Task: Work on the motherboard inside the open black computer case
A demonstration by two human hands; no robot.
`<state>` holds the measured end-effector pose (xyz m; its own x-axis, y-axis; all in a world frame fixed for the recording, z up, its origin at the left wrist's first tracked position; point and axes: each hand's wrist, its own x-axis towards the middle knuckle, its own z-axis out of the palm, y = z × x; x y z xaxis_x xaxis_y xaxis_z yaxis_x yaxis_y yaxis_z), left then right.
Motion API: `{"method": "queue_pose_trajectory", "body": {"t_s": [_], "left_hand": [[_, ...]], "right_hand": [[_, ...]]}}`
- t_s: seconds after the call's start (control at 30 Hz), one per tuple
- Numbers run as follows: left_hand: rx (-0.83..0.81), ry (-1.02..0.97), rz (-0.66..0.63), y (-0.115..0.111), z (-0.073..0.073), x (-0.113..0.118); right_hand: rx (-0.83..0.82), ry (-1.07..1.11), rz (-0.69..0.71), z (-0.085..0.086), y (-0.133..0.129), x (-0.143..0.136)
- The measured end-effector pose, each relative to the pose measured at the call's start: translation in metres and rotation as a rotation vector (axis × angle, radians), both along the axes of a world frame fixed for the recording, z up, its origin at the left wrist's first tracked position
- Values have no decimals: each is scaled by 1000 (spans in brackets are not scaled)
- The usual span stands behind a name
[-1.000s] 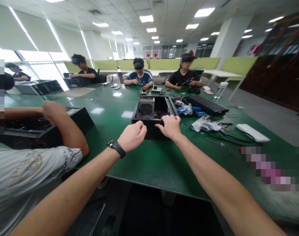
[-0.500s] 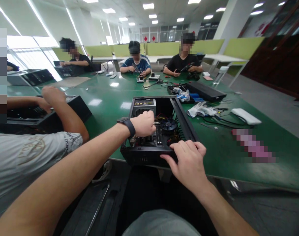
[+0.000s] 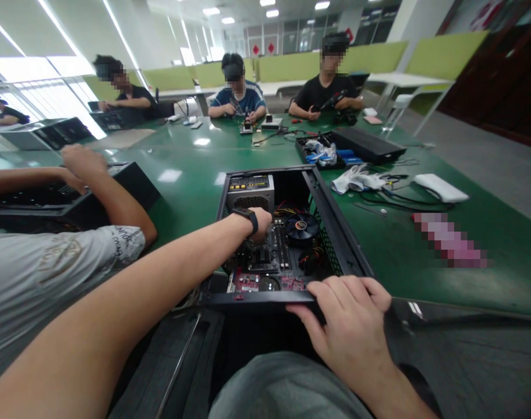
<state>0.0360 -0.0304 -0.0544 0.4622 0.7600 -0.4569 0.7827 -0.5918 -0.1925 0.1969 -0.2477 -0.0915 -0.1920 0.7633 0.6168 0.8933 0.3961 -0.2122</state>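
An open black computer case (image 3: 248, 298) lies in front of me, its near end at the table edge. My right hand (image 3: 346, 314) grips its near rim, fingers over the top and thumb against the outer face. My left hand (image 3: 262, 224), with a black watch on the wrist, reaches down inside; it looks curled closed, fingertips hidden. Beside it sit the power supply (image 3: 250, 184), a black cooling fan (image 3: 301, 227) and the motherboard (image 3: 265, 256). A red circuit board (image 3: 250, 281) shows near the front rim.
To my left, a co-worker's arms (image 3: 121, 195) work over another black case (image 3: 138, 186). White gloves (image 3: 355, 179), cables and a white pouch (image 3: 440, 188) lie to the right on the green table (image 3: 444, 250). A black tray (image 3: 370, 145) sits behind them. Several people sit beyond.
The case's near end has come toward me and dropped lower, exposing more of its inside. My right hand moved with the rim. My left hand has sunk deeper into the case.
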Motion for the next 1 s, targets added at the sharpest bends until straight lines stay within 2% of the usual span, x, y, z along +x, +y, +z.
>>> {"method": "queue_pose_trajectory", "body": {"t_s": [0.17,0.7,1.0], "left_hand": [[-4,28,14,12,-8,-1],[-29,90,31,16,-16,5],[-17,74,66,15,-14,6]], "right_hand": [[13,-8,-2,-2,0,1],[79,-25,-2,-9,3,1],[129,-39,2,-15,4,3]]}}
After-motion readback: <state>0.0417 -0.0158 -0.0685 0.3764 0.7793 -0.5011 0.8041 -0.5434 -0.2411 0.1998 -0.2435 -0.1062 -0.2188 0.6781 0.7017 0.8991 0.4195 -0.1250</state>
